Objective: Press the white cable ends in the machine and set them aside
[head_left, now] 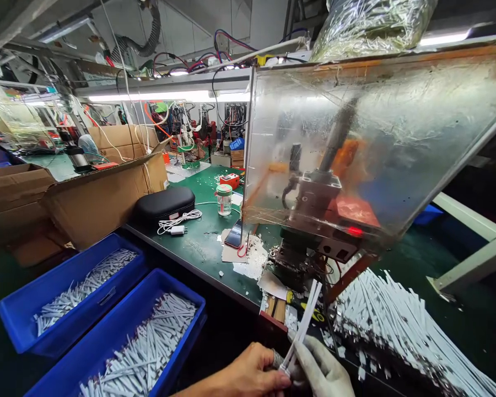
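Observation:
Near the bottom centre, my bare left hand (252, 372) pinches the lower ends of a few thin white strips (310, 309). My right hand (324, 366), in a pale glove, is closed around the same strips just above and to the right. The strips point up and slightly right, their tops fanned a little apart. Beyond them stands a dark metal machine (318, 204) behind a cloudy plastic shield (372, 132). To the right lies a large pile of long white strips (400, 325). At the lower left, two blue bins (14, 336) hold shorter white pieces.
On the green table (190, 242) are a black case (165, 203), a white cable with a plug (177, 226), a lidded jar (224, 199) and a phone (233, 234). Yellow-black pliers (316, 313) lie by the machine. Cardboard boxes (103, 193) stand at the left.

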A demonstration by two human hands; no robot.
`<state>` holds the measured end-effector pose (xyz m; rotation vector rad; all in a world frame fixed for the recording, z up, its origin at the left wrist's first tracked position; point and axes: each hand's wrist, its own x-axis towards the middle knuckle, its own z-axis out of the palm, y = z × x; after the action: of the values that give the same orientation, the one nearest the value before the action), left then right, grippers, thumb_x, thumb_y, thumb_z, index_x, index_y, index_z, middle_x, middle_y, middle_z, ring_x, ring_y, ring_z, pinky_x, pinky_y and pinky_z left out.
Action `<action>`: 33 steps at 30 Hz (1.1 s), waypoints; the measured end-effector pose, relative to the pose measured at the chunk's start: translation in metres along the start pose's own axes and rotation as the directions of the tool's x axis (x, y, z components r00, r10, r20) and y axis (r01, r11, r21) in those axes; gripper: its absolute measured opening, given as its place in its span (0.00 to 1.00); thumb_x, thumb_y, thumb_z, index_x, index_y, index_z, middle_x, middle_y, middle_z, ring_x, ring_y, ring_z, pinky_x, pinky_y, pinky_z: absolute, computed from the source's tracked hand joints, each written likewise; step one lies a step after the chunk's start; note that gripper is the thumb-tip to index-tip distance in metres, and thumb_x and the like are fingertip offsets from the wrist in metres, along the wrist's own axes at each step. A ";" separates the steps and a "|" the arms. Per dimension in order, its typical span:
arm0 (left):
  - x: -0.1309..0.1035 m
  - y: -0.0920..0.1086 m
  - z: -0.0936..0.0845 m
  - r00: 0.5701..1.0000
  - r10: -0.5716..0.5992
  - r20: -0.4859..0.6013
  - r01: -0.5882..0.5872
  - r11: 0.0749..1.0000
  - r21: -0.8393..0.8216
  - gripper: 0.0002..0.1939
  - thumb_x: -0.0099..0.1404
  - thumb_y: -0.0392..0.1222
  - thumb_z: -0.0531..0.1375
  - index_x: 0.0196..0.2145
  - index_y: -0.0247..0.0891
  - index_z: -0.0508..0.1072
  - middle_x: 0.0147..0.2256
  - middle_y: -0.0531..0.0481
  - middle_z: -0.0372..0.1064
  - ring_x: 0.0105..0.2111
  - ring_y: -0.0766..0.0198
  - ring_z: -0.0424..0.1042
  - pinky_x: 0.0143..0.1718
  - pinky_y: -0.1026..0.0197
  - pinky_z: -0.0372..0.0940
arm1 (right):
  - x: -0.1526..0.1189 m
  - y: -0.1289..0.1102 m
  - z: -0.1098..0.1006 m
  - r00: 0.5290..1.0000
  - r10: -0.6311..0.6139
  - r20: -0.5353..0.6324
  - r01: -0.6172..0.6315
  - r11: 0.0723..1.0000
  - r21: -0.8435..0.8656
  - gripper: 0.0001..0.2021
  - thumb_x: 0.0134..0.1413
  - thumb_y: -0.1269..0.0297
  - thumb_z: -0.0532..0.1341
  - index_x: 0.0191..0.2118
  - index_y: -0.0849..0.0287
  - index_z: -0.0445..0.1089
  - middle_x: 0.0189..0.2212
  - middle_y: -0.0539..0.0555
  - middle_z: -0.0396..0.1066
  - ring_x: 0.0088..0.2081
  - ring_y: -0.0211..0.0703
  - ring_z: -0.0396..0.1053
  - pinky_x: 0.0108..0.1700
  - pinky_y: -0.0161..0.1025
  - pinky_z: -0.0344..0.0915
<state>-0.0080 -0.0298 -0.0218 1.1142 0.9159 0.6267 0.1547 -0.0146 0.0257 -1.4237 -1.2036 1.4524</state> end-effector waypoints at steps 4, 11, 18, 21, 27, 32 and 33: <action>-0.009 0.009 -0.004 0.990 -0.056 0.129 0.074 0.988 -0.135 0.26 0.55 0.61 0.63 0.35 0.32 0.73 0.22 0.49 0.70 0.15 0.69 0.65 0.19 0.67 0.60 | 0.010 -0.015 -0.010 0.991 -0.056 0.121 0.057 0.998 -0.011 0.21 0.49 0.44 0.63 0.27 0.61 0.69 0.21 0.50 0.64 0.23 0.36 0.60 0.26 0.33 0.60; -0.004 0.019 -0.013 0.999 -0.032 0.021 0.036 0.975 -0.220 0.22 0.59 0.55 0.62 0.37 0.29 0.73 0.21 0.48 0.71 0.16 0.68 0.69 0.17 0.69 0.62 | 0.060 -0.021 -0.007 0.959 -0.045 0.280 0.025 0.997 0.074 0.19 0.52 0.48 0.62 0.27 0.61 0.65 0.19 0.47 0.59 0.20 0.31 0.54 0.21 0.30 0.49; 0.006 0.019 -0.021 0.992 -0.073 -0.104 0.051 0.978 -0.204 0.26 0.58 0.59 0.61 0.34 0.28 0.74 0.18 0.47 0.71 0.13 0.69 0.67 0.15 0.71 0.58 | 0.093 0.000 0.015 0.960 -0.023 0.278 -0.046 0.969 0.241 0.19 0.48 0.48 0.64 0.29 0.62 0.67 0.18 0.47 0.61 0.17 0.30 0.51 0.19 0.31 0.45; 0.007 0.018 -0.021 0.990 -0.103 -0.093 0.087 0.983 -0.161 0.29 0.58 0.63 0.58 0.30 0.28 0.74 0.17 0.46 0.70 0.12 0.69 0.65 0.14 0.71 0.56 | 0.097 0.010 0.018 0.975 -0.023 0.223 -0.037 0.964 0.263 0.18 0.48 0.50 0.64 0.28 0.62 0.67 0.18 0.47 0.61 0.17 0.30 0.52 0.18 0.30 0.46; 0.011 0.022 -0.020 0.987 -0.102 -0.125 0.081 0.984 -0.159 0.29 0.58 0.63 0.57 0.28 0.28 0.74 0.16 0.46 0.70 0.11 0.70 0.64 0.14 0.70 0.55 | 0.101 0.013 0.021 0.985 -0.006 0.170 -0.046 0.954 0.296 0.17 0.47 0.51 0.65 0.27 0.62 0.66 0.18 0.47 0.61 0.17 0.30 0.53 0.17 0.29 0.46; 0.010 0.025 -0.020 0.986 -0.116 -0.123 0.096 0.983 -0.155 0.28 0.59 0.62 0.58 0.28 0.28 0.74 0.16 0.47 0.70 0.12 0.70 0.64 0.15 0.70 0.55 | 0.104 0.013 0.021 0.987 0.003 0.158 -0.047 0.961 0.271 0.17 0.47 0.51 0.65 0.27 0.61 0.65 0.17 0.47 0.61 0.17 0.30 0.54 0.17 0.29 0.47; 0.010 0.025 -0.020 0.986 -0.117 -0.122 0.097 0.983 -0.158 0.28 0.59 0.62 0.58 0.28 0.28 0.74 0.16 0.47 0.70 0.12 0.70 0.64 0.15 0.69 0.56 | 0.105 0.013 0.021 0.987 -0.005 0.159 -0.039 0.962 0.271 0.16 0.48 0.51 0.65 0.27 0.61 0.66 0.17 0.47 0.61 0.17 0.31 0.54 0.17 0.30 0.47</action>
<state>-0.0199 -0.0041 -0.0044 0.8901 1.0169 0.6747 0.1255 0.0795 -0.0171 -1.1504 -1.0384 1.6976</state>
